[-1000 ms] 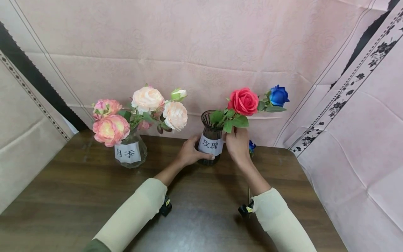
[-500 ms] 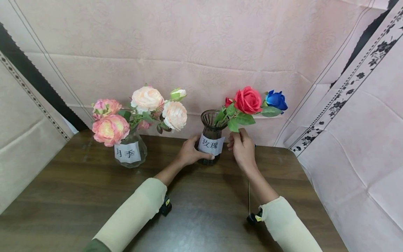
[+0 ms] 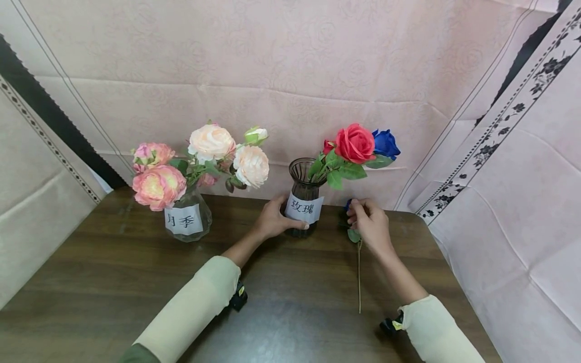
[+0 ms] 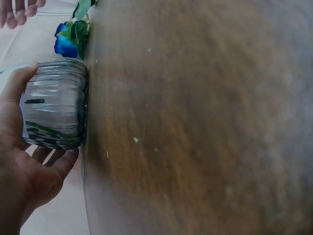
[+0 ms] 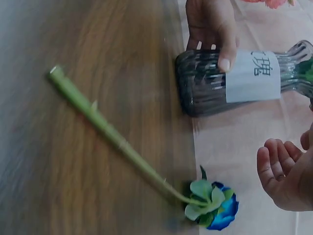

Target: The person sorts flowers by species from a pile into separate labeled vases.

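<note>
My left hand [image 3: 272,219] grips the lower part of a dark ribbed glass vase [image 3: 305,190], its thumb across the paper label. A red rose [image 3: 355,143] and a blue rose [image 3: 386,144] lean to the right out of the vase, with a smaller red bloom behind. To the right of the vase, my right hand [image 3: 373,227] hovers with loosely curled fingers, holding nothing. Beneath it another blue rose [image 5: 222,215] lies on the table, its stem [image 3: 359,277] pointing toward me. The right wrist view has the right hand apart from this rose.
A clear glass vase [image 3: 206,217] with a paper label stands at the left, holding pink and cream flowers [image 3: 212,143]. The wooden table [image 3: 290,312] ends at a pink cloth backdrop [image 3: 290,60] behind the vases.
My right hand has come away from the stems at the vase and moved right and down to the lying blue rose. The blue bloom in the vase has shifted left. My left hand stays put.
</note>
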`<state>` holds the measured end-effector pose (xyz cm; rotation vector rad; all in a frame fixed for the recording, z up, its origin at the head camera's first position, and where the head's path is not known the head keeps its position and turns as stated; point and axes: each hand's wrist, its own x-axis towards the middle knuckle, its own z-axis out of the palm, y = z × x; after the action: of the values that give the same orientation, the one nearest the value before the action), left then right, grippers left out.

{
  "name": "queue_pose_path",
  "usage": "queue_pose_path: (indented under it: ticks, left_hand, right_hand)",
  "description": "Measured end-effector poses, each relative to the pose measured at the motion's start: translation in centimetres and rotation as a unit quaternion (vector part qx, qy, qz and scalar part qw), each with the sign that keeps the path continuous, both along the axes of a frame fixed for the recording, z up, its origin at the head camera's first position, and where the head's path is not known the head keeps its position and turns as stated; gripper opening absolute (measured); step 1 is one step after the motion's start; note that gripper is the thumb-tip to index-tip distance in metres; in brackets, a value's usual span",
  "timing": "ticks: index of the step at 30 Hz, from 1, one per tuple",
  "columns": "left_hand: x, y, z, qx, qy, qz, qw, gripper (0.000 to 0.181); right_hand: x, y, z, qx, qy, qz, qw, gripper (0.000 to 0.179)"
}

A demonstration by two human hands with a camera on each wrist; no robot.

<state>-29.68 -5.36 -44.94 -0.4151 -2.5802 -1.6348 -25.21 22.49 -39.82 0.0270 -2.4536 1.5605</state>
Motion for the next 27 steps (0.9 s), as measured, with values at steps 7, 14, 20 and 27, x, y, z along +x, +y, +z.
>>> queue_pose_path:
  ticks: [7, 14, 20, 27]
  left_hand:
    - [-0.1, 0.0, -0.1, 0.001, -0.003, -0.003, 1.0, 0.09]
    - [0.0, 0.0, -0.1, 0.004, -0.003, -0.006, 1.0, 0.092]
    - [-0.1, 0.0, -0.1, 0.006, -0.004, -0.008, 0.9999, 0.094]
    - [-0.3, -0.2, -0.4, 0.003, -0.007, -0.009, 0.9999, 0.096]
  right_hand:
    - [0.8, 2.0, -0.2, 0.012, -0.038, 0.014, 0.9991, 0.039]
    - [1.4, 4.1, -0.4, 0.004, -0.091, 0.035, 0.9952, 0.04]
    - [2.0, 5.8, -0.7, -0.018, -0.126, 0.054, 0.9904, 0.04]
    - [2.7, 7.3, -1.7, -0.037, -0.197, 0.075, 0.9769, 0.039]
